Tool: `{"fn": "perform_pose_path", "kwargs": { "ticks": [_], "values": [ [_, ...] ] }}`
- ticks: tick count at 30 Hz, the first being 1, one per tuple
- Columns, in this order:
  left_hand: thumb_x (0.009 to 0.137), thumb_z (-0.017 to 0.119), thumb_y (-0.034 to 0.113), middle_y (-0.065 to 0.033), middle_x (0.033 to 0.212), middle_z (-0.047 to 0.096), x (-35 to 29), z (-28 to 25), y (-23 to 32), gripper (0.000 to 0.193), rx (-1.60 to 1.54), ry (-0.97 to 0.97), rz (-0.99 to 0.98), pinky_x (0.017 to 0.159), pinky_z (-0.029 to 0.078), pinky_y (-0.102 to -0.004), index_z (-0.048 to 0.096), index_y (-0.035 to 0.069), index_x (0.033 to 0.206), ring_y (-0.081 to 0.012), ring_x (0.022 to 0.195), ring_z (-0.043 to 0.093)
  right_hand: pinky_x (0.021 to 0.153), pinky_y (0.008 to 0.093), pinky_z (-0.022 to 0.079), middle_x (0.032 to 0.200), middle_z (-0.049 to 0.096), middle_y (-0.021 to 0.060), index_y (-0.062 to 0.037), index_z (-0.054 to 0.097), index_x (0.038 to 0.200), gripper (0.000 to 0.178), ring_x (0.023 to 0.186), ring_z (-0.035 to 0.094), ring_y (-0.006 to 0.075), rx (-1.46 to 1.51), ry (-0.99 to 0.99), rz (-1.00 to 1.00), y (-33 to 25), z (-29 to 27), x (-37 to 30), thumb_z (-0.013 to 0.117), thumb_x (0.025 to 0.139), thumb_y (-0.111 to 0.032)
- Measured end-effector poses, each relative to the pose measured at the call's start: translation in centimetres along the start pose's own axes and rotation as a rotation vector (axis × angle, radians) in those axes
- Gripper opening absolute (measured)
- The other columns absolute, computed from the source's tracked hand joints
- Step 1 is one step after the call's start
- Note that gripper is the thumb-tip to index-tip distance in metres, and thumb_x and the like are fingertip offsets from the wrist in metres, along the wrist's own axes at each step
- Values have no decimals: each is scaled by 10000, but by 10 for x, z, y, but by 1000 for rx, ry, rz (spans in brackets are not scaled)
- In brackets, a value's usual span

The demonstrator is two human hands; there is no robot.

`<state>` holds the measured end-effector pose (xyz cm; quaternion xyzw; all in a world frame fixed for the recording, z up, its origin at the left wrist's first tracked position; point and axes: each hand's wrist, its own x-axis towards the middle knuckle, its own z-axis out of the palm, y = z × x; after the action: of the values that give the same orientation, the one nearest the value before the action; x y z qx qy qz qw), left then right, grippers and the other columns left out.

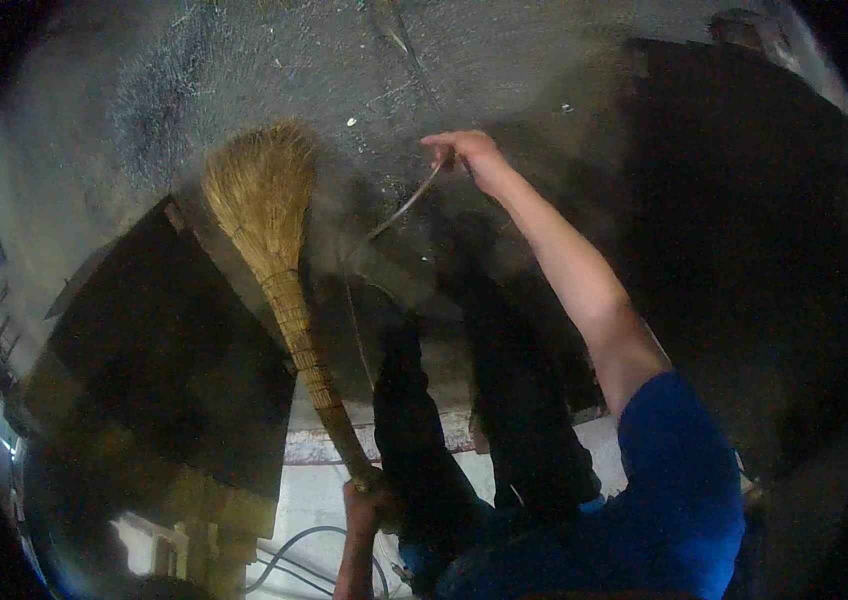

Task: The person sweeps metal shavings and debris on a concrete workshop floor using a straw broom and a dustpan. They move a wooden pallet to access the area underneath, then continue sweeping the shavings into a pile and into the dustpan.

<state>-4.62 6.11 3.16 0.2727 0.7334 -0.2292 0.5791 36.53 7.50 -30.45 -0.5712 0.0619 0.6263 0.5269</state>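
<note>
Left hand (366, 505) is clenched round the broom (294, 310) by its handle (348, 445), likely to leave the bristles (264, 185) free, pointing forward, while the outstretched right hand (469, 155) seems to pinch a thin strip (406, 212), probably keeping it clear of the broom.

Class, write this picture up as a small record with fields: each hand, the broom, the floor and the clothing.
Left hand: the left hand grips the handle end of the broom
Right hand: the right hand holds a thin strip by its upper end
Broom: straw-coloured, bound along the handle, bristles fanned away from the person; floor contact unclear
Floor: grey floor, pale specks
Clothing: blue short sleeve, dark trousers
</note>
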Motion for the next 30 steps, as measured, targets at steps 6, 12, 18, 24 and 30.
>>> {"fn": "perform_pose_path", "kwargs": {
  "ticks": [6,12,18,24,30],
  "values": [
    [613,589,48,-61,564,516,-44,-16,-19,156,-42,-89,203,437,453,-280,503,8,736,-167,449,520,851,404,425,844,565,143,92,547,1005,456,805,572,277,197,-195,-658,-80,-9,-250,390,800,-284],
    [627,594,9,-65,660,543,-48,-36,-38,206,31,-199,254,488,465,-303,511,11,816,-177,591,560,610,327,444,704,484,63,103,536,1000,511,617,523,188,192,-79,-663,-41,-34,-358,446,743,-329],
    [629,613,7,-92,703,551,-35,1,-25,315,595,-413,168,535,489,-328,508,10,926,-199,631,565,518,305,398,626,418,29,91,550,967,474,503,420,142,283,228,-498,-27,-53,-456,489,663,-269],
    [642,612,116,-108,648,557,-13,52,40,274,991,-797,49,485,474,-303,516,-58,831,-176,542,553,502,294,391,640,464,44,76,583,913,358,492,430,146,182,265,-540,-32,-21,-492,456,723,-200],
    [630,636,156,-108,625,564,49,136,41,301,1280,-853,307,465,439,-300,546,-71,806,-169,528,553,523,275,411,631,463,39,74,572,936,336,533,479,156,256,381,-418,-29,-11,-516,458,737,-172]
  ]
}}
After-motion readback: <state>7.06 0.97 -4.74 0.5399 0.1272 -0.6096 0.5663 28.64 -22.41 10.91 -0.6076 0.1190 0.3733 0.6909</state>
